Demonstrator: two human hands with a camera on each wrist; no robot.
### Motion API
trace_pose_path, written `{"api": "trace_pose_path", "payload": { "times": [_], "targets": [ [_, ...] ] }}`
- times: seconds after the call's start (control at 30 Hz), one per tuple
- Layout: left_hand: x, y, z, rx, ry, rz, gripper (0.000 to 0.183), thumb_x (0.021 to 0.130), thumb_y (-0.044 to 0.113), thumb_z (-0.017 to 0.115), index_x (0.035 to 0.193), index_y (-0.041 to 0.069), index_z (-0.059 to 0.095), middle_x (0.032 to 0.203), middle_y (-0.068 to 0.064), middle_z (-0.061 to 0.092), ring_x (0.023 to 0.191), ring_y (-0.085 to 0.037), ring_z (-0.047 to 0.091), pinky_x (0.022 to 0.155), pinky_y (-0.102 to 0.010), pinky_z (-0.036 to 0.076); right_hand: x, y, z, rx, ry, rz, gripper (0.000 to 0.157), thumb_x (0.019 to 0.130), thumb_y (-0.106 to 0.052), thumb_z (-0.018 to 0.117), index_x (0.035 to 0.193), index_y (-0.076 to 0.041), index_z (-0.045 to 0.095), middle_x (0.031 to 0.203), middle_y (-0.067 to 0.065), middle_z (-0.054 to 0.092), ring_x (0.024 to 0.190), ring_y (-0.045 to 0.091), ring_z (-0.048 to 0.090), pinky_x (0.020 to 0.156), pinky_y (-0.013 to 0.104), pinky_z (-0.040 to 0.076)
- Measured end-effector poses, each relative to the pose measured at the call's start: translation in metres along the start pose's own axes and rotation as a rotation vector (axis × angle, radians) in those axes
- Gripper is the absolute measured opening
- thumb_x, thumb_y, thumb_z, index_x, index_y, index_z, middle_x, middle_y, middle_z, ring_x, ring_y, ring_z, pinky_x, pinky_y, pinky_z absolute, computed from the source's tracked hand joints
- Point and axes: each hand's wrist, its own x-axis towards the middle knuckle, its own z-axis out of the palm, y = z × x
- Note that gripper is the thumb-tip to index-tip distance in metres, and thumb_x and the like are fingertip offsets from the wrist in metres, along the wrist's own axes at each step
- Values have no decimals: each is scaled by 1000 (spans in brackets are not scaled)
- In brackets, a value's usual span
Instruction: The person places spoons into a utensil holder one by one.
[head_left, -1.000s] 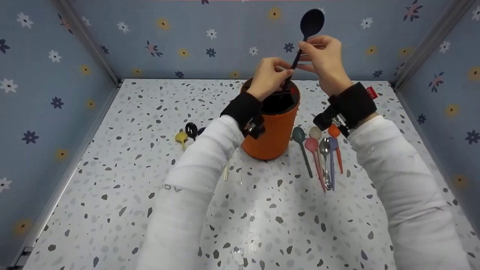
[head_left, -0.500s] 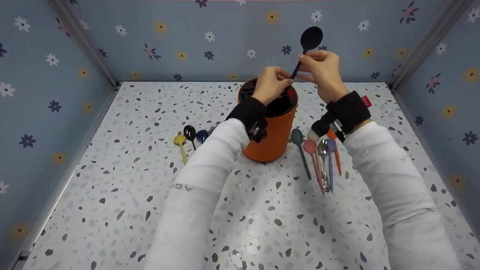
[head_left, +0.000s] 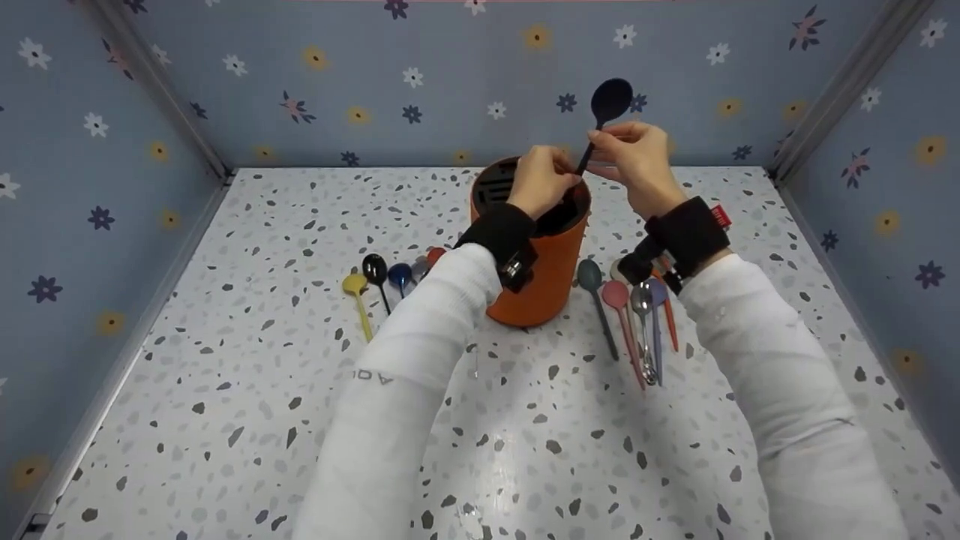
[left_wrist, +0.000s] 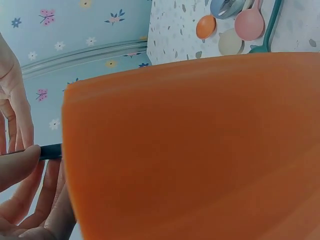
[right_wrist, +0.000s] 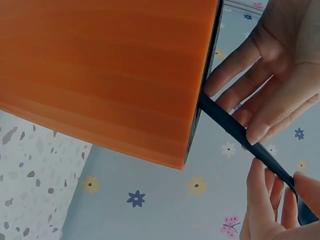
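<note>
- Pinches the dark spoon (head_left: 612, 99) low on its handle between thumb and fingers of the left hand (head_left: 541, 181), over the mouth of the orange container (head_left: 536, 281).
- Pinches the same handle just under the bowl with the right hand (head_left: 637, 157), clear of the container.
- Holds the spoon tilted, bowl up, above the desk (head_left: 225, 420), toward its far edge.
- Meets the container's rim with the handle's lower end in the right wrist view; cannot tell how far inside.
- Keeps the container upright, nearer the far edge of the desk than the near one, roughly midway between left and right edges; shows a black slotted insert (head_left: 495, 184) within.
- Toward the left edge, includes a yellow spoon (head_left: 355, 285), a glossy black spoon (head_left: 375, 268) and a blue spoon (head_left: 400, 276), partly covered by a white sleeve (head_left: 390, 390).
- Toward the right edge, includes a green spoon (head_left: 589, 274), a pink spoon (head_left: 615, 295) and a silver spoon (head_left: 643, 298), close together.
</note>
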Motion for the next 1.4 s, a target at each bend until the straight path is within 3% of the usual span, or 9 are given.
{"api": "trace_pose_path", "payload": {
  "times": [0.2,0.47,0.8,1.0,1.23,1.4],
  "targets": [
    [-2,-4,0,-13,-30,-21,14,85,5,58,96,0,65,101,-11,60,80,-20,60,64,-21,52,1,7,-4,-64,-9,39,14,81,-5,62,91,1,53,89,11,54,75,20,59,78,34,52],
    [-10,-7,-11,-131,-45,-45,11,83,7,60,88,-2,64,88,-13,60,71,-22,62,60,-22,54,0,18,-27,-238,-77,81,21,81,-8,62,98,5,57,85,10,57,69,16,61,72,29,54],
    [-34,-15,-24,-266,-114,11,12,84,7,59,92,-2,63,89,-15,62,70,-25,62,60,-25,54,-5,34,-61,-177,-89,136,28,82,-7,62,104,7,52,85,11,57,71,17,61,72,28,54],
    [-48,-20,-20,-307,-156,25,12,84,7,60,93,0,61,83,-12,60,65,-20,58,58,-26,54,-7,48,-74,-188,-88,173,33,82,-11,63,107,5,50,91,12,53,74,17,60,73,30,54],
    [-66,-21,-15,-411,-211,79,12,84,8,60,92,0,61,77,-16,59,60,-24,57,54,-30,53,-10,71,-85,-225,-81,215,36,83,-13,61,111,6,49,92,10,55,77,17,61,72,29,54],
    [-82,-25,-10,-430,-213,108,12,83,9,61,92,0,62,79,-12,61,57,-19,57,53,-31,53,-13,94,-93,-176,-109,249,35,85,-11,58,112,8,46,92,11,54,76,17,61,73,29,54]
  ]
}}
